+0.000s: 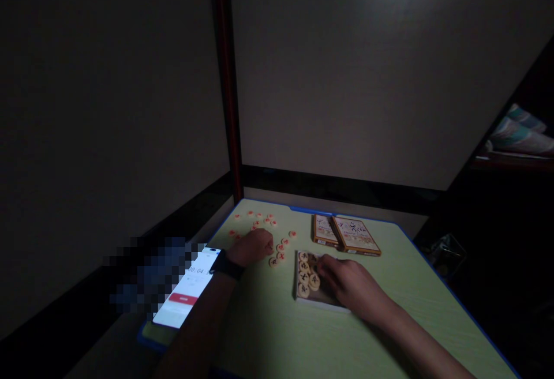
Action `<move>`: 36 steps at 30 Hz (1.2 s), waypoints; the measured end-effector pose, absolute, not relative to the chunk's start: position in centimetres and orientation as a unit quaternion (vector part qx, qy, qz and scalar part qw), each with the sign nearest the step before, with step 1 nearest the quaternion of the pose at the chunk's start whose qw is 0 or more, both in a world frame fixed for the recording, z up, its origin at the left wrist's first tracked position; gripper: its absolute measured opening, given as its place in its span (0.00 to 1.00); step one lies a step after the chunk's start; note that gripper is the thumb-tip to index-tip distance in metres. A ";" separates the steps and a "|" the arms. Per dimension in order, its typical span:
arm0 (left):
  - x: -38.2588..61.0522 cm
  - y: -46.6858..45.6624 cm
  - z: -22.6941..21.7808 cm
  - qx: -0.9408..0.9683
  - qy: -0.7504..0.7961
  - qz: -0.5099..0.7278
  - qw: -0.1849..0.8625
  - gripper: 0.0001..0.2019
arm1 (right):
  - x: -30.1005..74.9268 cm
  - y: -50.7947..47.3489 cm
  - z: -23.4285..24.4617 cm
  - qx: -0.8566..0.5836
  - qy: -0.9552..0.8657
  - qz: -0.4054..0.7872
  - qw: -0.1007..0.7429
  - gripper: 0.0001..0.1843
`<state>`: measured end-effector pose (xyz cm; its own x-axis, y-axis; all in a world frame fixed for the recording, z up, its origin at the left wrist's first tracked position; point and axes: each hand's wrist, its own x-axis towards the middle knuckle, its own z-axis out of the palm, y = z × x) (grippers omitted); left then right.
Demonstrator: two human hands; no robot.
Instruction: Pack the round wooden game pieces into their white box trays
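Observation:
My left hand (253, 247) rests curled on a pale green table (277, 321), knuckles up, beside several round wooden game pieces with red marks (277, 255). A dark watch is on that wrist. What the fingers hold, if anything, is hidden. My right hand (346, 282) lies over a shallow tray (324, 304), fingers bent onto the round pieces (308, 275) laid in rows inside it. More loose pieces (257, 220) are scattered toward the far left corner.
An open box in two halves with orange printed tops (346, 235) lies behind the tray. A lit phone (188, 292) showing a timer sits at the table's left edge. A dark red post (227, 79) stands at the far corner. Walls close in behind; the room is dim.

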<state>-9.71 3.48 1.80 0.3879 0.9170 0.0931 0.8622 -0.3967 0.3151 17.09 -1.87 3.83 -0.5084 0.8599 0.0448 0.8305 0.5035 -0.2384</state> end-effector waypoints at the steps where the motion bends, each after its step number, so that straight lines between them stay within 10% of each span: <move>1: -9.7 3.3 2.1 0.825 0.539 0.131 0.109 0.03 | 17.1 -1.9 3.9 -0.491 -0.863 0.091 0.077 0.13; 20: -8.1 1.9 3.7 0.819 0.524 0.094 0.213 0.16 | 17.3 -1.6 3.6 -0.483 -0.866 0.090 0.089 0.13; 36: -6.3 1.6 4.4 0.815 0.443 0.258 0.269 0.08 | 17.2 -1.7 2.8 -0.437 -0.854 0.167 0.228 0.06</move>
